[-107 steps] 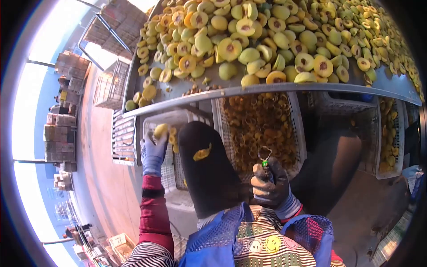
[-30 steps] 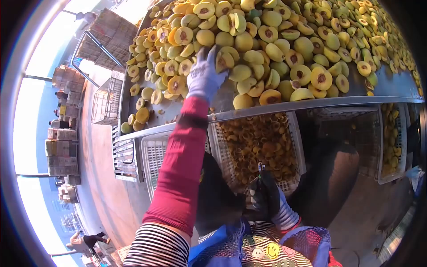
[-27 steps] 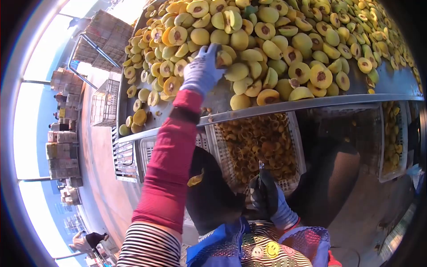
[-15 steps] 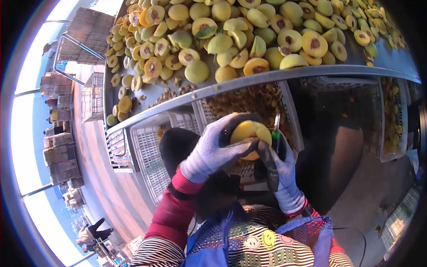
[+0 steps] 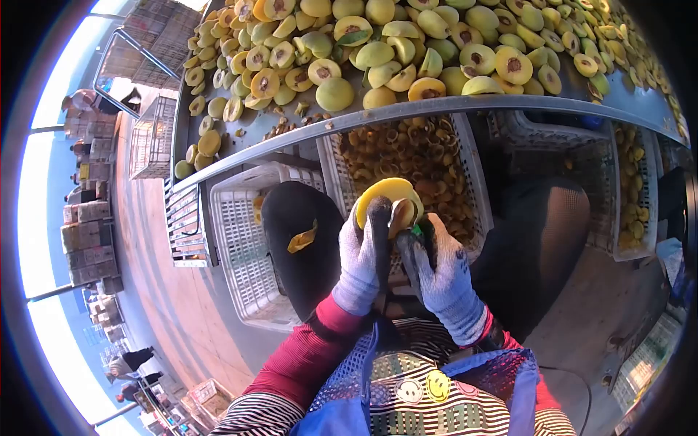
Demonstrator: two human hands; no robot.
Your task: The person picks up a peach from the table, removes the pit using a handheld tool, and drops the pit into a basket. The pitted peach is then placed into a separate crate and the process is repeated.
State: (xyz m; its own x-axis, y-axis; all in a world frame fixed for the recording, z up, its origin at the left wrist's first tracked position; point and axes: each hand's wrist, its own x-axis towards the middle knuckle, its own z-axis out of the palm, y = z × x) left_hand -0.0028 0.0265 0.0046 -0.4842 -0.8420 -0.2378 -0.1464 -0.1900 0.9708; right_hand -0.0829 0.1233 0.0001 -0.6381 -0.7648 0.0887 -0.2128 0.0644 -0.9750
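My left hand [image 5: 363, 243], in a grey-white glove with dark fingertips, is closed around a yellow peach half [image 5: 384, 190] above my lap. My right hand [image 5: 440, 261], gloved the same way, grips a pitting knife [image 5: 416, 229] whose green collar shows between the fingers. Its metal blade is right at the cut face of the peach half, and the glove hides most of the handle. Both hands meet over the front of a white crate [image 5: 476, 171] full of brownish pits and scraps.
A metal table [image 5: 291, 142] ahead carries many halved peaches [image 5: 374, 54]. Below its rim stand another white crate [image 5: 243, 291] on the left and a crate of yellow pieces [image 5: 631, 251] on the right. A peel scrap [image 5: 302, 237] lies on my left knee. Stacked crates and people are far left.
The peach half has turned and shifted slightly left, and the knife has moved from beside it to its cut face. A peel scrap now shows on my left knee.
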